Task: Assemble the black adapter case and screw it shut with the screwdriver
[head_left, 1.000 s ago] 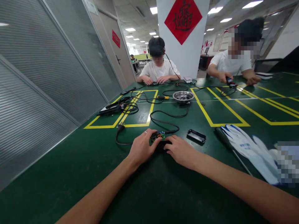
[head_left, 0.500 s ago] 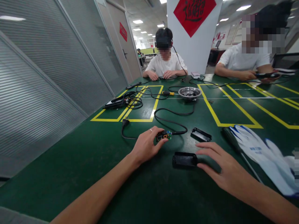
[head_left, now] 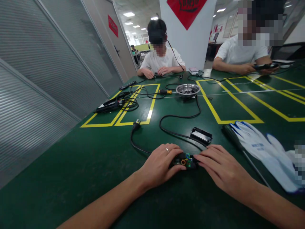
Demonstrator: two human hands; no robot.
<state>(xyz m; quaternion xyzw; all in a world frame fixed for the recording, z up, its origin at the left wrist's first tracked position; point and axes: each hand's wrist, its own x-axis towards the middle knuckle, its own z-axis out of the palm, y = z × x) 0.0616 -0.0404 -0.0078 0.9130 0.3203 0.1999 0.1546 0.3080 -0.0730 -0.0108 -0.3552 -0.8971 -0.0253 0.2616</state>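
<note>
My left hand (head_left: 163, 163) and my right hand (head_left: 220, 165) meet on a small green circuit board (head_left: 184, 160) that sits in a black plastic case half on the green table (head_left: 71, 171). Fingers of both hands press against its two ends, curled around it. A black power cable (head_left: 176, 119) runs from the board away to a plug (head_left: 135, 125). A second black case half (head_left: 201, 135) lies just beyond my right hand.
White work gloves (head_left: 257, 144) and a black-handled tool (head_left: 230, 133) lie at right. A steel bowl (head_left: 187, 90), a yellow-handled screwdriver (head_left: 165, 92) and tangled cables (head_left: 124, 103) sit farther off. Two people in white shirts work at the far edge.
My left hand brought the circuit board nearer and onto the black case half. My right hand moved left to close on its other end. The camera tilted slightly.
</note>
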